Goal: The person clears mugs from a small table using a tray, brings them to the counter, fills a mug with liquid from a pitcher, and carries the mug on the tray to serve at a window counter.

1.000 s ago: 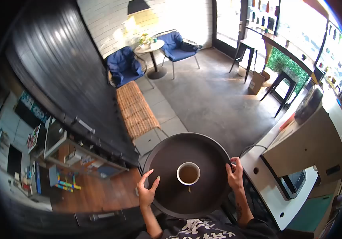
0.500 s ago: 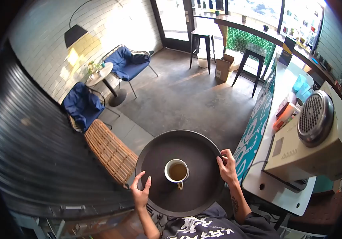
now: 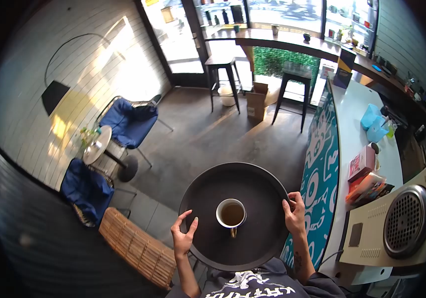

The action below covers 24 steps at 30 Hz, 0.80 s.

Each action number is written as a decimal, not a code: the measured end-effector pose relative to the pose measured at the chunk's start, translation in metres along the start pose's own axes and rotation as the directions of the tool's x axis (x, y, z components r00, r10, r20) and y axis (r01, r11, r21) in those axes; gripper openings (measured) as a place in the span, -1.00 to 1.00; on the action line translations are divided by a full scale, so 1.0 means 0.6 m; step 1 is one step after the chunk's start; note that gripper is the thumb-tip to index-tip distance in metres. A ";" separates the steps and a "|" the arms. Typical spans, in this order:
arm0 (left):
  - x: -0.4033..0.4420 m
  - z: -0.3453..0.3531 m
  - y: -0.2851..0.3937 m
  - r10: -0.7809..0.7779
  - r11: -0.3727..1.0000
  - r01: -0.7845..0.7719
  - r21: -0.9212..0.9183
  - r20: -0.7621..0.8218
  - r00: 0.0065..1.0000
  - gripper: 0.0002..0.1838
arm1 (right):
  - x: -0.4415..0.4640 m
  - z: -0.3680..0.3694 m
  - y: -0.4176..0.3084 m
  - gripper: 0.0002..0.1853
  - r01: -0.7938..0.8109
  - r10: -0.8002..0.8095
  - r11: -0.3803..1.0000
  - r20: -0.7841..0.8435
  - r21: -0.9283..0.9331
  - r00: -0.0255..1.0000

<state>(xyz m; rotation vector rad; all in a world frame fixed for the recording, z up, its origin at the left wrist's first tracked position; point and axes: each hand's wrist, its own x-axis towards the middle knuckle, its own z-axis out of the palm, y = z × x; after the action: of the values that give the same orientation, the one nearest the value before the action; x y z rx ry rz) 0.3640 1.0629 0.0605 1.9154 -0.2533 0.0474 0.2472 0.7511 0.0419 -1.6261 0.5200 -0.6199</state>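
Note:
A round dark tray (image 3: 262,243) is held level at waist height between my two hands. My left hand (image 3: 183,234) grips its left rim, thumb over the edge and fingers at the side. Around the right rim are the fingers of my right hand (image 3: 294,213), with the thumb on top. Near the middle of the tray stands a white cup (image 3: 231,212) of brown liquid, upright, its gold-toned handle pointing toward me. Neither hand touches the cup.
A white counter (image 3: 354,114) with a beige machine (image 3: 372,226) runs along the right. On the left are a wicker bench (image 3: 136,246), blue-cushioned chairs (image 3: 131,123) and a round table (image 3: 97,145). Black stools (image 3: 292,74) and a cardboard box (image 3: 257,102) stand ahead.
The view has swung to the right, bringing more of the counter and machine into sight while the bench and chairs shift left. Both hands still hold the tray with the cup on it.

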 end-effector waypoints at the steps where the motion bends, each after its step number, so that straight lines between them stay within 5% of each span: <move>1: 0.033 0.015 0.000 0.009 1.000 -0.009 -0.001 0.023 1.000 -0.63 | 0.023 0.001 0.005 -0.90 -0.029 0.028 0.999 -0.029 -0.024 0.999; 8: 0.281 0.132 -0.009 0.023 0.998 -0.013 -0.062 0.170 0.985 -0.66 | 0.192 0.023 0.006 -0.90 -0.148 0.147 0.989 -0.163 0.006 0.976; 24: 0.817 0.413 0.045 0.120 0.985 -0.055 -0.163 0.419 0.900 -0.76 | 0.640 0.071 0.027 -0.92 -0.172 0.137 0.985 -0.468 -0.032 0.873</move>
<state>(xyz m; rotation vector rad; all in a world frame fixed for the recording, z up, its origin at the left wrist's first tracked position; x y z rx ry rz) 0.8151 0.7481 0.0738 1.7475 -0.6235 -0.3291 0.5648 0.5309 0.0606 -1.4816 1.0275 -0.8843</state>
